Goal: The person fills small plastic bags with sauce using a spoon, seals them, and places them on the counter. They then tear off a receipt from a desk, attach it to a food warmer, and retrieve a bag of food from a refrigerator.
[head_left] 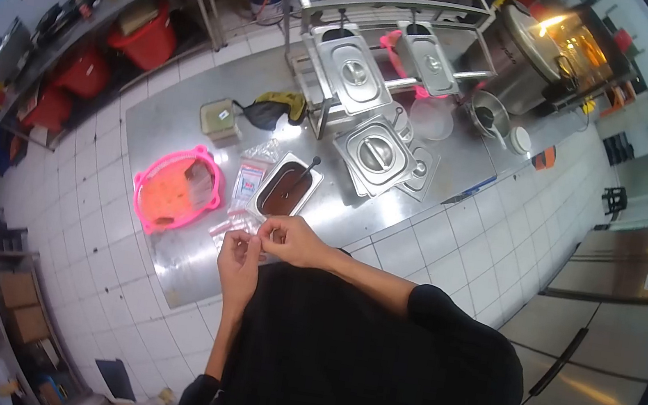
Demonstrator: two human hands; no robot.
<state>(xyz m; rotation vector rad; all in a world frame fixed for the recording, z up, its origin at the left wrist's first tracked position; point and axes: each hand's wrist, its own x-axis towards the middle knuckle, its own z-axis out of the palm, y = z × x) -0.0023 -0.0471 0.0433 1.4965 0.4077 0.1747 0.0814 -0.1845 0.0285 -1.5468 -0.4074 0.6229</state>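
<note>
My left hand (239, 255) and my right hand (291, 240) meet at the near edge of the steel table, fingers pinched together. What they pinch is too small to make out. Just behind my fingers lie clear plastic bags (232, 223) with red edging, and another printed bag (248, 179) is further back. Close beyond my right hand sits a rectangular steel pan (307, 197) of dark brown sauce (279, 196), with a dark-handled ladle (309, 169) leaning in it.
A pink basket (215, 196) with orange contents stands at left on the steel table (179, 116). Behind are a square tub (220, 123) and a dark and yellow cloth (277, 110). Steel lids (376, 158) and a metal rack (322, 111) with covered pans (354, 74) occupy the right.
</note>
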